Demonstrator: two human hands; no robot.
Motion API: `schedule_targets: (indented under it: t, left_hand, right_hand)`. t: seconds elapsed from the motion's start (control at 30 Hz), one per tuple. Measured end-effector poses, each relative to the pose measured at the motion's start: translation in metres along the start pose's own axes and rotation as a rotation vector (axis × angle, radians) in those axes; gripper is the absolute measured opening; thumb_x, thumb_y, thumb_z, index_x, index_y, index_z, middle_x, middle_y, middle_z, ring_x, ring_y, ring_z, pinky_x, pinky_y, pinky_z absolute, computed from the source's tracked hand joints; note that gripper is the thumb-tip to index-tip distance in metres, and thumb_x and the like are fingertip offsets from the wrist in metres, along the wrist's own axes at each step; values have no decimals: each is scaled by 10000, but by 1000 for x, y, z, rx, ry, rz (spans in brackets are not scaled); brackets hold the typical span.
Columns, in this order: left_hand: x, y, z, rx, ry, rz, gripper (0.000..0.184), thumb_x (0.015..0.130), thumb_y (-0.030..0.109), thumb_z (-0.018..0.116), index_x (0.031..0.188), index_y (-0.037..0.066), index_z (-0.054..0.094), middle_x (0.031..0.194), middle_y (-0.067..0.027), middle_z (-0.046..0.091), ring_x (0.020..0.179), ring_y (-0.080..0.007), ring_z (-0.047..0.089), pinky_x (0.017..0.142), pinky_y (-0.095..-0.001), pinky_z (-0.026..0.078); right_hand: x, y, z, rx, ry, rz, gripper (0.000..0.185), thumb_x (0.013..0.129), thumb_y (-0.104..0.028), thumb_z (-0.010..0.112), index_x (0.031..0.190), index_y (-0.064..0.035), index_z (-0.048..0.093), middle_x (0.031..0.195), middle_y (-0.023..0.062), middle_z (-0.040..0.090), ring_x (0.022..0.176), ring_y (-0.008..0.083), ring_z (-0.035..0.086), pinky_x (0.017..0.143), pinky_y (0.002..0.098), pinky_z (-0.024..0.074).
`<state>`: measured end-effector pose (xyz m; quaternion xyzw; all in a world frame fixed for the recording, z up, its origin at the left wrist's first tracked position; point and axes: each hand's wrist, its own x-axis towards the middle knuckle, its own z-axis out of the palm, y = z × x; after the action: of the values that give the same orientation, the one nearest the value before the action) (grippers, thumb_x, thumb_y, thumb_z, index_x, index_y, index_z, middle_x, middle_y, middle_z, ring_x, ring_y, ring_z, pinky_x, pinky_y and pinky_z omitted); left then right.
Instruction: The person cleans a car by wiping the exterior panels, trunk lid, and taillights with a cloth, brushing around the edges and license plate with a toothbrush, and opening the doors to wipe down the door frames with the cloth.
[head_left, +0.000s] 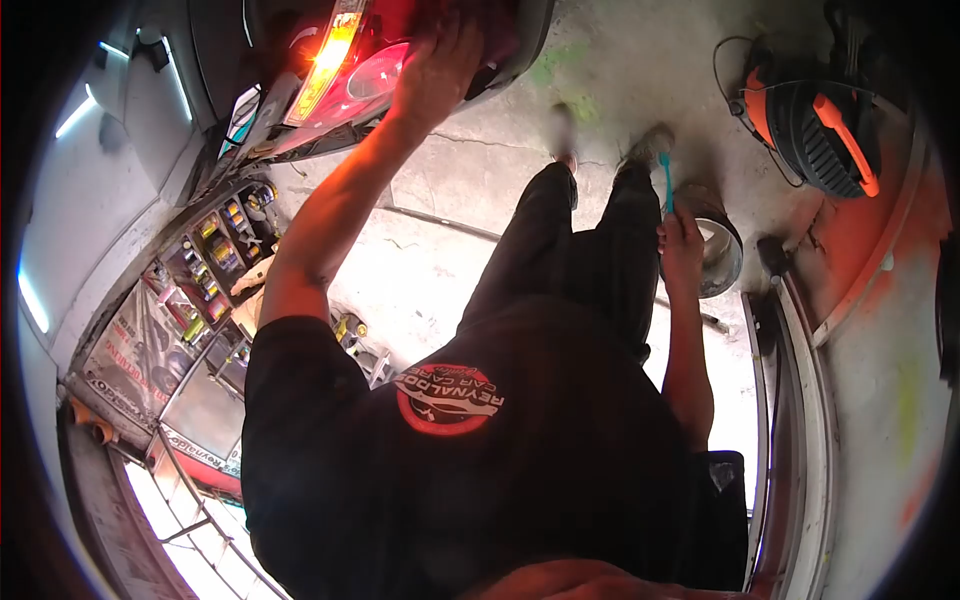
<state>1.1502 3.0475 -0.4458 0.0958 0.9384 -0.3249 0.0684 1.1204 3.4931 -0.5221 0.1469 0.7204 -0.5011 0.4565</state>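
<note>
My left hand reaches up and lies against the red rear end of a car, beside its lit tail light. Its fingers look stretched out over the dark red surface, though their tips are hard to make out in shadow. Low at my right side, my right hand is closed around a thin turquoise toothbrush, head end upward. A round bucket stands on the floor just beside that hand.
A black and orange machine with a cable is on the right. Shelves of bottles and cans stand at the left, near a grey car panel. My legs stand on the stained concrete floor. A metal rail runs along the right.
</note>
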Motion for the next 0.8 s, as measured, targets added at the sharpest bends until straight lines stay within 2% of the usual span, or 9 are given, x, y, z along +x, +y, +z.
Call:
schedule_targets:
  t: [0.07,0.2,0.3,0.47,0.5,0.6,0.67,0.7,0.8]
  left_hand:
    - [31,-6,-6,-88,-32,-75,523,925,239,514,1374,-24,569,1474,-219,518,1422,-394,420,1174,-485,342]
    - [56,-4,1,-38,-99,-138,523,963,267,479,1383,-37,554,1451,-244,543,1384,-405,473,1180,-508,331]
    - [34,10,11,44,-56,-144,426,884,268,575,1243,50,647,1309,-127,616,1219,-275,580,993,-380,450]
    - [-30,39,19,-292,-101,-116,394,868,234,588,1210,45,641,1252,-138,611,1136,-290,593,990,-399,467]
    - [-42,44,17,-371,-147,-130,413,860,227,594,1230,47,635,1252,-131,604,1131,-297,585,995,-415,472]
    - [-76,67,8,-669,-119,-379,232,843,195,617,1043,85,662,1082,-125,612,1044,-293,582,935,-431,460]
    - [-88,90,6,-766,-134,-531,260,825,206,656,1062,98,665,1036,-141,648,991,-328,628,882,-468,484]
    - [-76,86,-10,-1148,-435,-709,256,827,227,667,1045,93,684,980,-180,686,922,-393,670,824,-514,515]
    - [-70,98,-6,-1520,-555,-1069,251,845,241,620,1002,65,707,991,-235,716,939,-444,682,837,-515,546]
  right_hand:
    - [0,-5,8,-13,12,-31,312,1020,-203,593,1286,-50,650,803,0,611,681,63,530,603,244,451]
    - [-4,-22,16,17,-18,-68,340,1029,-253,581,1286,-35,624,834,3,620,716,67,553,645,251,477]
    - [-9,-41,18,56,-31,-53,331,1025,-264,595,1262,-36,631,820,-1,611,706,66,550,632,249,473]
    - [7,-80,43,125,-99,-136,254,994,-248,648,1156,-53,660,752,-27,557,636,52,519,556,238,436]
    - [27,-83,54,-76,-42,-207,212,971,-258,687,1043,-60,662,734,-44,532,608,38,503,522,232,410]
    - [71,-139,112,-67,-24,-485,227,929,-259,748,911,-53,655,730,-39,556,620,60,492,558,259,419]
    - [93,-190,160,-15,-26,-600,253,893,-246,791,857,-41,647,729,-28,571,630,77,482,584,277,422]
    - [104,-210,182,12,-40,-611,273,876,-242,811,834,-34,639,727,-23,577,637,84,479,600,283,424]
    - [139,-243,239,75,-79,-627,317,844,-257,843,812,-29,625,699,-6,576,634,97,496,595,296,430]
